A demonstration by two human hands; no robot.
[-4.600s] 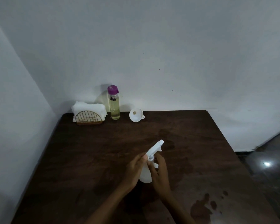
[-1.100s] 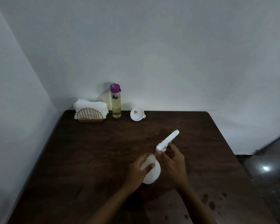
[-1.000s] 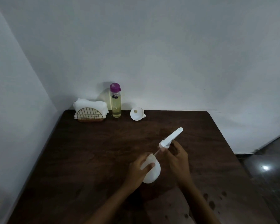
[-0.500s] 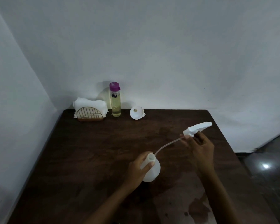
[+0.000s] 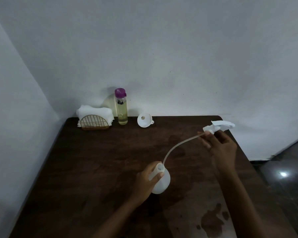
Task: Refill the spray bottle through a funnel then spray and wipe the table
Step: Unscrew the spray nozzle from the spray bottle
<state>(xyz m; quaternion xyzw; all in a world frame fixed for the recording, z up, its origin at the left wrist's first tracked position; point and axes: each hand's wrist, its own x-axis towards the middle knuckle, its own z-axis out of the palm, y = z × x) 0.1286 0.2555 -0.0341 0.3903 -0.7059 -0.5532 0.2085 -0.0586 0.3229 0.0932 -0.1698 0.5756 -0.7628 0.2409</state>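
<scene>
My left hand (image 5: 145, 182) grips the neck of the white spray bottle body (image 5: 162, 183), which stands open-mouthed on the dark wooden table (image 5: 93, 169). My right hand (image 5: 220, 148) holds the white spray head (image 5: 218, 126) up and to the right. Its thin dip tube (image 5: 177, 146) curves back down, with its tip still at the bottle's mouth. A white funnel (image 5: 144, 120) lies on its side at the back of the table. Beside it stands a clear refill bottle (image 5: 121, 109) with a purple cap and pale yellow liquid.
A gold wire holder with white napkins (image 5: 95, 118) sits at the back left corner. Wet patches (image 5: 212, 222) mark the table near its front right. Walls close off the back and left; the floor drops away to the right.
My right hand has unscrewed the spray head and drawn it up and to the right, pulling the dip tube nearly out of the bottle. My left hand has kept its hold.
</scene>
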